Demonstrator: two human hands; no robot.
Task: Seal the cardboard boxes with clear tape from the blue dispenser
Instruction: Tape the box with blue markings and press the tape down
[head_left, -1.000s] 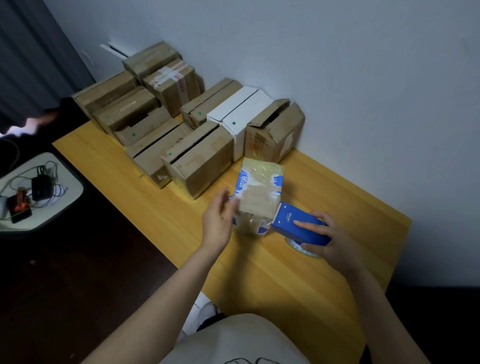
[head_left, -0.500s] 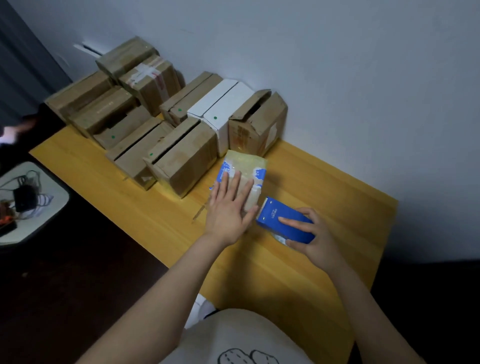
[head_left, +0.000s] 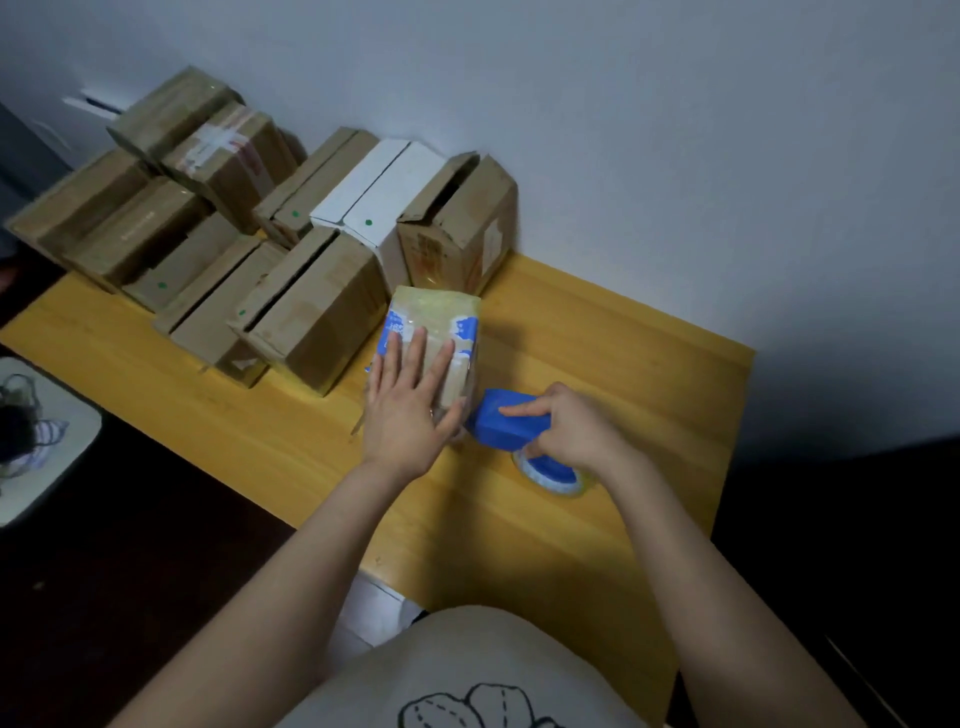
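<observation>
Blue dispenser (head_left: 506, 421) sits nearest on the desk (head_left: 597, 338), its tape roll (head_left: 550, 475) at the near end and its nose against the near corner of the small cardboard box (head_left: 441, 317). The right grip (head_left: 576, 431) is wrapped round the dispenser, with the forefinger laid straight along the top and the wrist bent in toward the box. Just beyond, the left grip (head_left: 410, 410) lies flat, fingers straight and spread, pressing the box's glossy taped top down onto the desk.

This looks like a strip being started or cut at that corner; I cannot tell which. The next move calls for a firm hold-down while the dispenser pulls taut.

Farther back, by the wall, stand brown boxes (head_left: 317, 306) and a white box (head_left: 384, 202), several with loose flaps.
</observation>
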